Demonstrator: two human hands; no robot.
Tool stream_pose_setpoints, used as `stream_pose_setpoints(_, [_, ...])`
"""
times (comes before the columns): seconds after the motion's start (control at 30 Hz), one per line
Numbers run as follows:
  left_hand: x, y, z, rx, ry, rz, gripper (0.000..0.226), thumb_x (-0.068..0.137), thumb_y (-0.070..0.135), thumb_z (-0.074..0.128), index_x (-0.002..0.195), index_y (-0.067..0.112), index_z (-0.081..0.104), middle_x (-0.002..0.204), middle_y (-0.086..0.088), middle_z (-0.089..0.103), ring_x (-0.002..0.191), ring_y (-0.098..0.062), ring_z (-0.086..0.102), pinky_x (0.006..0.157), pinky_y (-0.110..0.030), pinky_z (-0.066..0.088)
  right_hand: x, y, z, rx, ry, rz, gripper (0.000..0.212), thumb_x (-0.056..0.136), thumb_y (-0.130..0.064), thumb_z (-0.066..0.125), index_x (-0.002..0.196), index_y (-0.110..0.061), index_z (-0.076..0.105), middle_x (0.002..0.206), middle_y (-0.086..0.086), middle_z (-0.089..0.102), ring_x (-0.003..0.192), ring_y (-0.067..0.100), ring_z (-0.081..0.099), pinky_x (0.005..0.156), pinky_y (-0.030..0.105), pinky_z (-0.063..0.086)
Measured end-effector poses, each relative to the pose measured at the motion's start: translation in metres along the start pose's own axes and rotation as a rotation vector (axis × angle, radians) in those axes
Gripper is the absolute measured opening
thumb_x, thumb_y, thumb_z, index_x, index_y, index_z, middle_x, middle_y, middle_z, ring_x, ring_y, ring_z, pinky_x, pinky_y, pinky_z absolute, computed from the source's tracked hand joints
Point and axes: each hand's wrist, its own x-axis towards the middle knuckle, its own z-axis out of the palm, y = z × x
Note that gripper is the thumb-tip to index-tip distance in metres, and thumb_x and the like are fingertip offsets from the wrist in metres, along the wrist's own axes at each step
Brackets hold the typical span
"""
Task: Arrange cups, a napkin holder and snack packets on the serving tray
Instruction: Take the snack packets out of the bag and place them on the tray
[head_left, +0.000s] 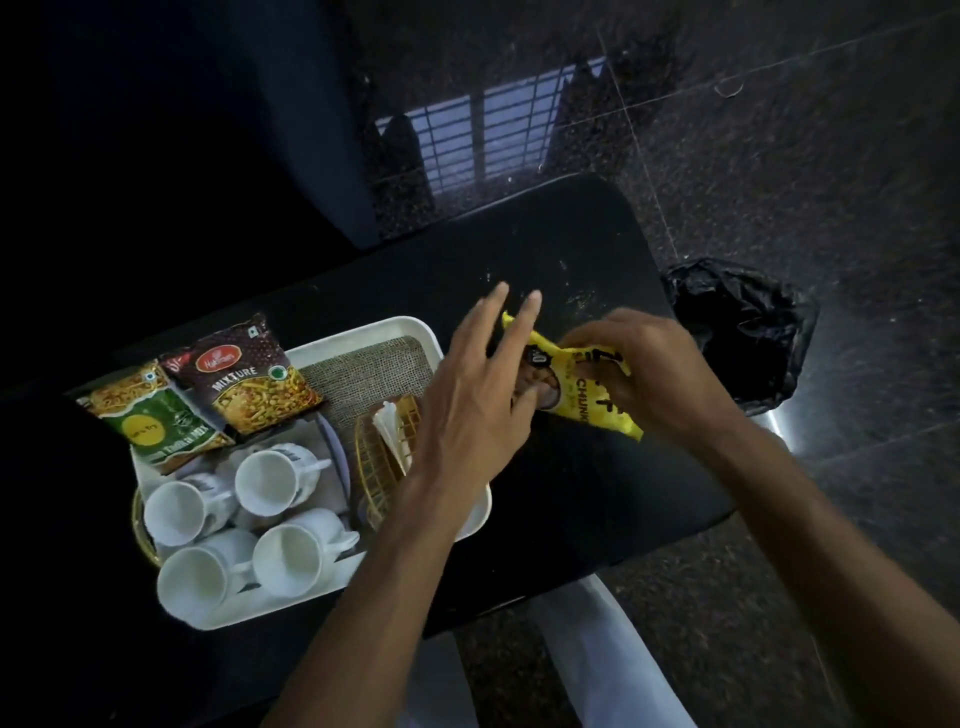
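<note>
Nearby, cups (270, 480) and a gold napkin holder (382, 457) crowd the tray (358, 332); right hand (644, 369) clamps the crinkled yellow packet (597, 400), left hand (467, 395) spread open.

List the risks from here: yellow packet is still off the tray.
1. Left hand hangs over the wire napkin holder; sweeping back could tip it or pull the napkin.
2. Only the burlap patch looks free; the yellow packet, gripped by the right hand, may overhang the tray rim.
</note>
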Motion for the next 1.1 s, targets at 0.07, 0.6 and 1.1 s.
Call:
stream_pose_setpoints(0.07, [0.007,-0.007,-0.015,0.012,-0.095,0.037,0.085,0.085,0.025,0.076,0.157,0.028,0.030,0.166,-0.002,0.028,0.153,-0.024,0.025,0.116,-0.037,0.034,0.005,-0.018,-0.010,-0.061,-0.054,-0.110,0.033,0.085,-0.008,0.072,0.116,-0.018,0.072,0.103,0.007,0.067,0.091,0.028,0.066,0.074,0.045,0.054])
stream_pose_setpoints(0.6, [-0.044,-0.087,-0.069,-0.594,0.372,-0.434,0.017,0.093,0.027,0.071,0.108,0.021,0.070,0.092,0.008,0.073,0.082,0.000,0.070,0.064,-0.014,0.053,0.036,-0.108,0.054,0.608,0.197,0.310,0.090,0.076,-0.029,0.083,0.150,-0.016,0.034,0.145,0.004,0.048,0.120,0.012,0.058,0.096,0.025,0.053])
stream_pose_setpoints(1.1, [-0.052,-0.121,-0.068,-0.827,0.579,-0.755,0.039,0.101,0.022,0.059,0.139,0.011,0.057,0.134,-0.008,0.065,0.119,-0.009,0.061,0.095,-0.017,0.050,0.087,-0.140,0.115,0.580,0.060,0.270,0.035,0.088,-0.030,0.072,0.117,-0.014,0.060,0.101,-0.008,0.067,0.089,0.001,0.065,0.065,0.015,0.056])
